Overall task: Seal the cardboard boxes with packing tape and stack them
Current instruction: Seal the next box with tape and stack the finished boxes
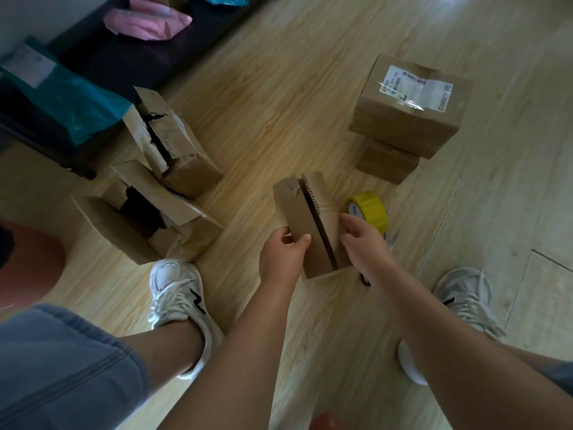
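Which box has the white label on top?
The top box of the stack beyond the yellow tape roll: closed, taped, the only closed box sitting on another, a smaller box.

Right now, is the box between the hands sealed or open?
Open: the box shows a dark gap between its two raised flaps.
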Demonstrator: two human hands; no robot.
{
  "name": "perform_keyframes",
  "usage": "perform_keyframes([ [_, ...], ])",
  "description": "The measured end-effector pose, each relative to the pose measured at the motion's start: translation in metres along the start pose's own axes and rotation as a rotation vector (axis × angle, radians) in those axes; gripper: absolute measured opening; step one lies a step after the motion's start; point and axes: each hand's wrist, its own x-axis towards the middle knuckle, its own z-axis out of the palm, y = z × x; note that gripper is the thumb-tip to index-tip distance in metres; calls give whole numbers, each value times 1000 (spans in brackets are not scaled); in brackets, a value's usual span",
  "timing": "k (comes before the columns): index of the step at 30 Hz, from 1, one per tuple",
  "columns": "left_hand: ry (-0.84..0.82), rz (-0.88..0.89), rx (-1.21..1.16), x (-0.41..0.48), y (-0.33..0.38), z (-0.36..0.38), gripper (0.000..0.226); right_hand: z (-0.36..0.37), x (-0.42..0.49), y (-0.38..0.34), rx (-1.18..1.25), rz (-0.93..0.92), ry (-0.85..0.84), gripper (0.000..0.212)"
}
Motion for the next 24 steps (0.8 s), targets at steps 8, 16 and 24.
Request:
perform_keyframes([
  [8, 143, 45, 133, 0, 4, -1, 55, 7, 25, -26, -318, -225, 23, 43],
  [16, 221, 111, 84, 8, 7, -12, 61, -38, 33, 9, -282, -1, 413, 67],
  [24, 278, 213, 69, 2, 23, -14, 46, -35, 56, 34, -340, 139, 253, 58],
])
